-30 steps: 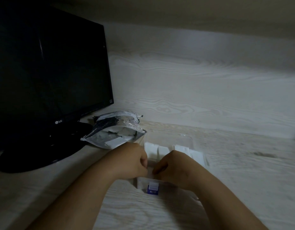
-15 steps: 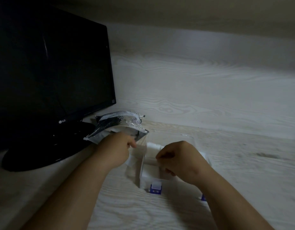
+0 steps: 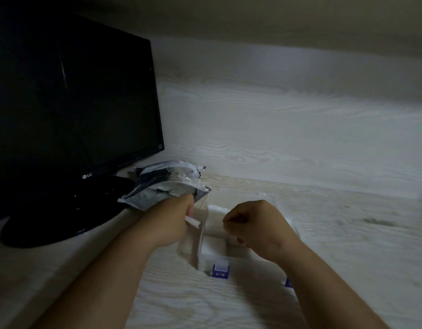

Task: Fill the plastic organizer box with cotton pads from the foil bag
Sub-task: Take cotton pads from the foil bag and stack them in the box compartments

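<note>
Now my left hand pinches a cotton pad at the foil bag mouth. The box sits just right of it, under my curled right hand, whose grip I cannot tell.

- Monitor: black, screen dark, on a round stand at the left of the tabletop.
- Foil bag: crumpled, lying against the monitor stand, white contents showing through its clear face.
- Left hand: at the bag's mouth, fingers curled round a white cotton pad.
- Organizer box: clear plastic, on the tabletop just right of the bag; a stack of pads stands in a far-left compartment.
- Blue latch: on the box's near wall.
- Right hand: over the box, fingers curled beside the stack; whether it holds anything is unclear.
</note>
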Action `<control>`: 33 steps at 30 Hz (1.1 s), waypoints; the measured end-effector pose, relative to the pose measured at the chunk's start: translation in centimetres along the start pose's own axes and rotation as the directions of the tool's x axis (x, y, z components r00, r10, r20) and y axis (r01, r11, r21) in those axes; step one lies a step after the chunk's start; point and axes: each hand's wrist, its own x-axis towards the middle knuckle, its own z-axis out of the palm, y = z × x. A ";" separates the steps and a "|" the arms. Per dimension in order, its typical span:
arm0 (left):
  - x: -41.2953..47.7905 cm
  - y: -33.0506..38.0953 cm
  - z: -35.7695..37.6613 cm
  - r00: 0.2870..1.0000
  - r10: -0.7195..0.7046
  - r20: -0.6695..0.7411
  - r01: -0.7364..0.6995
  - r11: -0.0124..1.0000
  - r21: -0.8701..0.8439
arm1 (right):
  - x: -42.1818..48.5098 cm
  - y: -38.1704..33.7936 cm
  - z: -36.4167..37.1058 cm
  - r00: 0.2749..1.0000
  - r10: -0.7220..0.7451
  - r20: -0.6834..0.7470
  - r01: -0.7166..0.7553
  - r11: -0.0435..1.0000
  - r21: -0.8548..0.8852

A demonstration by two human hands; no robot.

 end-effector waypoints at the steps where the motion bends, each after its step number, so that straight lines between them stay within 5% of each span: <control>1: 0.0 0.1 -0.1 0.999 -0.012 -0.033 0.010 0.999 -0.036 | 0.0 0.0 0.0 1.000 0.002 -0.006 -0.002 1.000 0.015; 6: 0.1 1.3 -0.7 0.990 -0.065 -0.128 0.028 0.962 -0.272 | 0.1 0.1 0.0 1.000 0.016 -0.009 -0.015 0.998 0.053; 10: 0.3 1.7 -0.9 0.996 -0.077 -0.043 0.043 0.850 -0.525 | 0.1 0.2 0.1 1.000 0.030 -0.006 -0.029 0.994 0.110; 15: 0.0 2.5 -0.7 0.997 -0.072 0.039 0.080 0.770 -0.633 | 0.2 0.0 0.2 0.999 0.030 -0.031 -0.022 0.973 0.228; 23: -0.7 3.3 -0.2 0.992 0.122 0.013 -0.094 0.822 -0.561 | 0.3 0.0 0.0 0.989 -0.024 -0.145 0.076 0.927 0.367; 33: -0.6 3.2 -0.2 0.990 0.140 -0.005 -0.122 0.849 -0.514 | -0.3 -0.6 -0.3 0.988 -0.144 -0.053 0.154 0.924 0.351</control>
